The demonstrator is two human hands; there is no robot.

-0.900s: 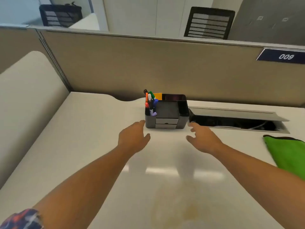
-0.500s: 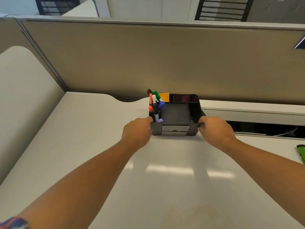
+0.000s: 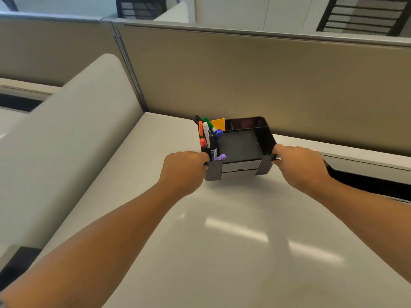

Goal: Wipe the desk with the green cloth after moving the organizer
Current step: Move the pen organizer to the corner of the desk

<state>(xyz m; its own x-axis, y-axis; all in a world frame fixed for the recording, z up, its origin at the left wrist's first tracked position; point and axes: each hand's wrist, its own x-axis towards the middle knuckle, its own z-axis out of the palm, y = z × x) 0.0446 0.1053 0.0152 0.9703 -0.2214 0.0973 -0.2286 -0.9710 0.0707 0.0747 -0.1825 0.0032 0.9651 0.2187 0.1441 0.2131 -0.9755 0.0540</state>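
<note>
A black desk organizer (image 3: 241,147) with several coloured markers (image 3: 208,135) and a yellow note pad in its left compartments is gripped from both sides. My left hand (image 3: 183,168) clasps its left wall and my right hand (image 3: 298,166) clasps its right wall. The organizer looks slightly tilted, its front right corner raised off the white desk (image 3: 222,241). The green cloth is out of view.
A beige partition wall (image 3: 266,85) stands right behind the organizer. An open cable slot (image 3: 367,183) runs along the desk's back edge to the right. A curved side panel (image 3: 66,141) borders the desk on the left. Black chairs show beyond the partition.
Both hands reached forward and closed on the organizer's sides, then began to shift it. The view turned left, so the green cloth dropped out of frame on the right.
</note>
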